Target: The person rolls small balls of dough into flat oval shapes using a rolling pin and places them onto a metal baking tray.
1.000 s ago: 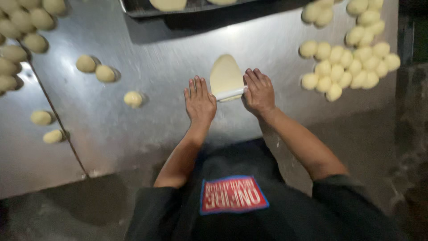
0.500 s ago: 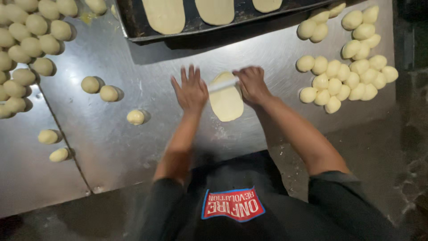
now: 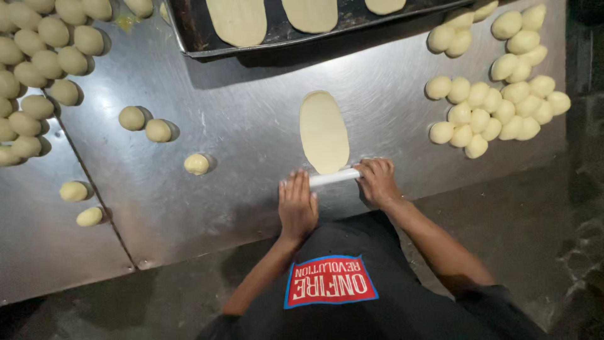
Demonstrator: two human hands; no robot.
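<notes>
Dough everywhere, basically. Only real container in shot was the dark metal baking tray (image 3: 189, 31) at the top edge, and it held three rolled-out flat pieces (image 3: 238, 19), pale and smooth, oval-ish, the right one mostly cut off by the frame.

Everything else sat straight on the brushed steel table (image 3: 251, 113), which looked scuffed and a bit shiny, with a seam running diagonally on the left side.

Both hands were on a thin white rolling pin (image 3: 335, 177), lying nearly level right at the near end of the flattened dough oval (image 3: 323, 131). That oval was long and narrow, matte cream colour, stretching away from the person toward the tray. The left hand (image 3: 297, 206) lay flat and spread, fingers pressing down on the pin's left end, palm open rather than wrapped. The right hand (image 3: 377, 182) was curled more over the right end, fingers bent on top of it; not a full fist as far as I could tell.

Right of the oval was a tight cluster of dough balls (image 3: 497, 110), round and slightly yellow. A bigger pile (image 3: 38, 63) filled the upper left, with a few loose balls (image 3: 196, 164) scattered in between.
</notes>
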